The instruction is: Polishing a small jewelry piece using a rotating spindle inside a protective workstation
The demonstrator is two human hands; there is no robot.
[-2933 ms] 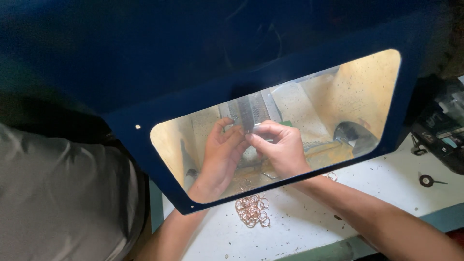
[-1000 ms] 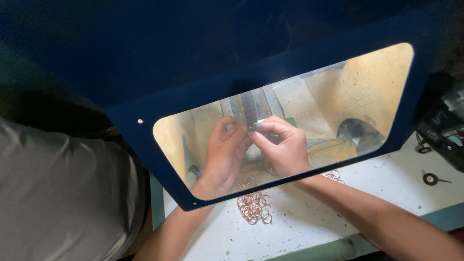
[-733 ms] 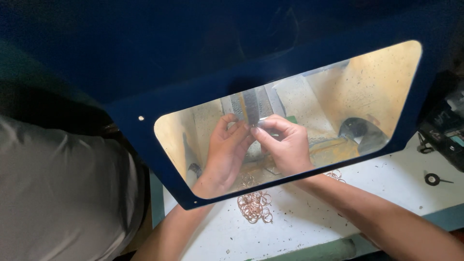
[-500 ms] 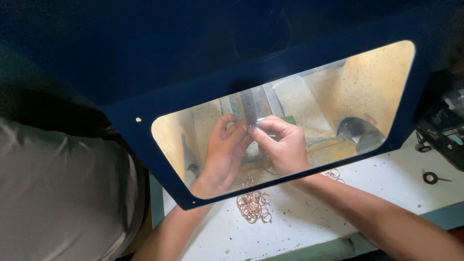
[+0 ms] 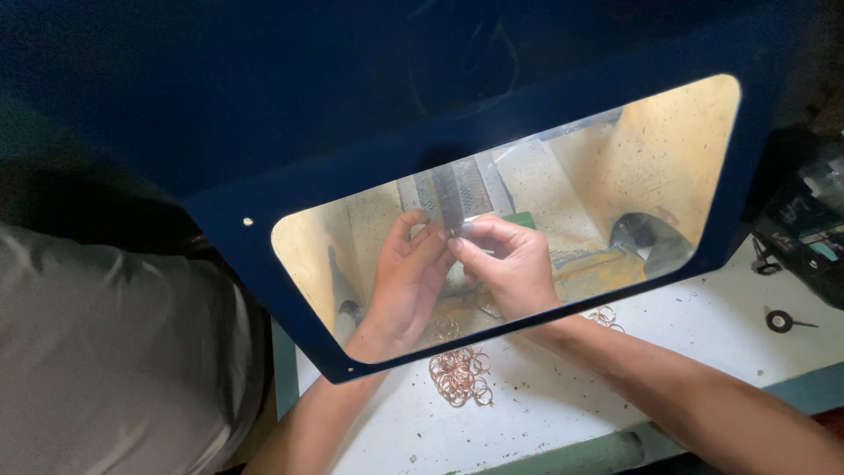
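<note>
Both hands meeting mid-frame behind blue guard window (image 5: 264, 264): left hand (image 5: 406, 286) curling loosely beside, right hand (image 5: 510, 264) pinching small silvery piece (image 5: 466, 227) at fingertips. Judging it light, stiff, slippery; I'm gripping by edges. Copper rings (image 5: 459, 374) lying lower centre on white bench (image 5: 703, 334).

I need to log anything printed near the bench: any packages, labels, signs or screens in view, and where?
Dark box-like device, far right edge of the white bench: black casing with small teal and white patches that may be labels; too blurred to tell more.
No packages, signs or screens show elsewhere.
</note>
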